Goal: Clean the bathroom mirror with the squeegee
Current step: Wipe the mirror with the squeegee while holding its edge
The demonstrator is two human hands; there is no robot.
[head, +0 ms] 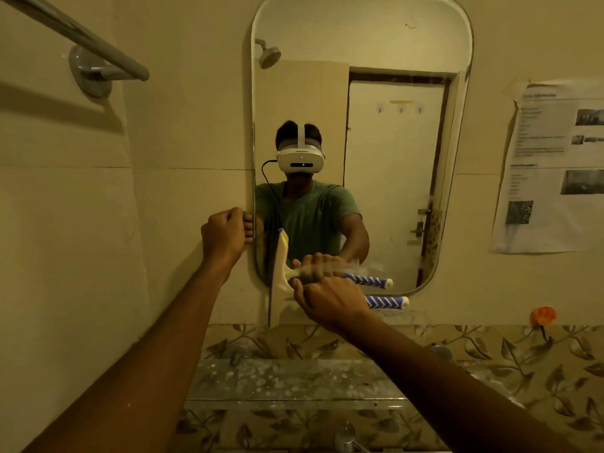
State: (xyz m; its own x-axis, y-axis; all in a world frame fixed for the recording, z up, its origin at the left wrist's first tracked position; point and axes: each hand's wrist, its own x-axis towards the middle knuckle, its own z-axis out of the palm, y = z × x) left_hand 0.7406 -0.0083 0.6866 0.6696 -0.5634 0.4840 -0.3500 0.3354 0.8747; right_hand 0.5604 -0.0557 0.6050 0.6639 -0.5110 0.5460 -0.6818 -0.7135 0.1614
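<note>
Fingers [302,286] of the right hand [327,299] are wrapping the squeegee [281,276] handle, blade standing upright against the lower-left corner of the mirror [392,44]. Left hand [225,235] is curling clenched on the mirror's left edge, and a glass shelf [294,384] is sitting below.

Dim yellowish tiled wall [183,125], towel bar [75,34], leaf-patterned tiles [490,361], taped paper [552,165].
</note>
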